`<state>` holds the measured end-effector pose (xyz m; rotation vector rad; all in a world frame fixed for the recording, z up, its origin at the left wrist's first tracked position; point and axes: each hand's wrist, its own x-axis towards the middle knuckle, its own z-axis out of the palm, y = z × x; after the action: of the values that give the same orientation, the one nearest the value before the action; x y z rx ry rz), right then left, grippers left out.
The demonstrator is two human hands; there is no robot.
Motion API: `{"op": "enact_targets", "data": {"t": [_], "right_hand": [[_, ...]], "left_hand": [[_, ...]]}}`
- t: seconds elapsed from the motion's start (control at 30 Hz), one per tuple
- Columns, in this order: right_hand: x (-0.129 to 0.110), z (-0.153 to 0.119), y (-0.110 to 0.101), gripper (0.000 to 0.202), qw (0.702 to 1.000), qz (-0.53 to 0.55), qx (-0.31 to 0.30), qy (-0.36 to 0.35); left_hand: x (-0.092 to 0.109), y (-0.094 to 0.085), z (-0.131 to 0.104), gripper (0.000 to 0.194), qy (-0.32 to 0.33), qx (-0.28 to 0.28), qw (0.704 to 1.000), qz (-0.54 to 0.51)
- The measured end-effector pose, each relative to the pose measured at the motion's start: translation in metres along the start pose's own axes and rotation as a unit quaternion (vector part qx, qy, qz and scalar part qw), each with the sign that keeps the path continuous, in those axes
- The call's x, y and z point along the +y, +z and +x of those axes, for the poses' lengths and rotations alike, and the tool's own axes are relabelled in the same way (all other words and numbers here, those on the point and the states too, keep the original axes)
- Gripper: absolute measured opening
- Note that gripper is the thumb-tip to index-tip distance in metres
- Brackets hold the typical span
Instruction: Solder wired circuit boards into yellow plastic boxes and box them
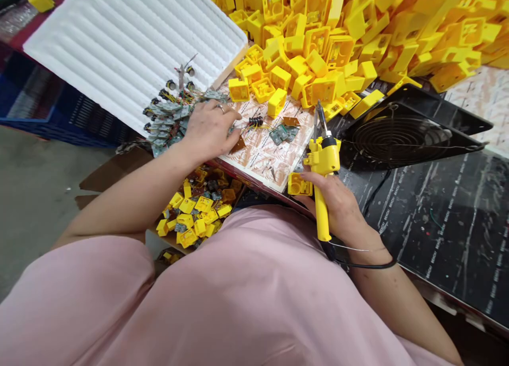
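Note:
My right hand point(338, 201) is wrapped round a yellow soldering gun point(323, 196), its metal tip pointing up and away from me. A small yellow plastic housing point(299, 184) is also held at the fingers of this hand, open side up. My left hand point(212, 127) lies at the edge of a pile of small circuit boards with wires point(169, 119), thumb and index finger apart. Beneath its thumb sits a small brown board point(238, 145). To its right, a green circuit board point(280, 134) and a black coiled part with wires point(255, 122) rest on the table.
Yellow housings point(318, 42) are heaped across the back. A white ridged foam sheet point(131, 42) lies at the left, and a black fan point(393, 132) stands at the right. Below the table edge, a box holds more yellow pieces point(199, 212). A black cable point(369, 266) crosses my right wrist.

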<state>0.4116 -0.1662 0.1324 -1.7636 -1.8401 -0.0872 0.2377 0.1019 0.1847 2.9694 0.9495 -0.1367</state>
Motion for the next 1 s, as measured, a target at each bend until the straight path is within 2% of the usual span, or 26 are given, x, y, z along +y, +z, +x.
{"op": "enact_targets", "data": {"t": [0.07, 0.1, 0.2, 0.27, 0.33, 0.43, 0.5, 0.57, 0.67, 0.73, 0.8, 0.87, 0.93, 1.0], "right_hand": [[0.000, 0.003, 0.001, 0.040, 1.000, 0.012, -0.009, -0.001], [-0.001, 0.005, 0.001, 0.041, 1.000, 0.014, -0.012, -0.002], [-0.005, 0.008, 0.000, 0.040, 1.000, -0.009, 0.020, 0.003], [-0.009, 0.008, -0.002, 0.037, 0.996, -0.032, 0.079, 0.020], [-0.012, 0.006, -0.004, 0.037, 0.990, -0.039, 0.132, 0.039], [-0.014, 0.002, -0.005, 0.039, 0.987, -0.026, 0.151, 0.057], [-0.013, -0.001, -0.005, 0.038, 0.987, -0.026, 0.151, 0.056], [-0.011, -0.004, -0.006, 0.038, 0.985, -0.028, 0.160, 0.052], [-0.008, -0.009, -0.008, 0.041, 0.984, -0.030, 0.163, 0.062], [-0.006, -0.012, -0.009, 0.043, 0.984, -0.031, 0.165, 0.062], [-0.004, -0.013, -0.009, 0.046, 0.985, -0.024, 0.160, 0.051], [-0.002, -0.011, -0.008, 0.050, 0.989, -0.008, 0.143, 0.037], [0.000, -0.008, -0.005, 0.054, 0.992, 0.011, 0.122, 0.027], [0.000, -0.004, -0.002, 0.052, 0.994, 0.021, 0.109, 0.021]], "left_hand": [[-0.004, -0.002, 0.009, 0.050, 0.008, -0.043, 0.999, -0.017], [-0.004, -0.003, 0.012, 0.050, 0.013, -0.039, 0.999, -0.023], [0.008, -0.006, 0.015, 0.043, 0.036, 0.058, 0.997, -0.035], [0.027, -0.005, 0.014, 0.040, 0.077, 0.087, 0.993, -0.038], [0.053, 0.000, 0.017, 0.040, 0.129, 0.066, 0.989, -0.021], [0.086, 0.013, 0.029, 0.042, 0.170, 0.052, 0.984, 0.009], [0.095, 0.020, 0.041, 0.039, 0.175, 0.070, 0.982, 0.018], [0.089, 0.023, 0.051, 0.035, 0.189, 0.084, 0.978, 0.026], [0.053, 0.021, 0.049, 0.043, 0.259, 0.104, 0.960, 0.026], [0.018, 0.020, 0.035, 0.043, 0.346, 0.114, 0.931, 0.004], [-0.015, 0.019, 0.016, 0.033, 0.432, 0.125, 0.893, -0.018], [-0.038, 0.018, 0.000, 0.024, 0.470, 0.184, 0.863, -0.021], [-0.042, 0.013, -0.007, 0.023, 0.431, 0.233, 0.871, -0.029], [-0.026, 0.006, -0.003, 0.029, 0.336, 0.236, 0.911, -0.041]]}}
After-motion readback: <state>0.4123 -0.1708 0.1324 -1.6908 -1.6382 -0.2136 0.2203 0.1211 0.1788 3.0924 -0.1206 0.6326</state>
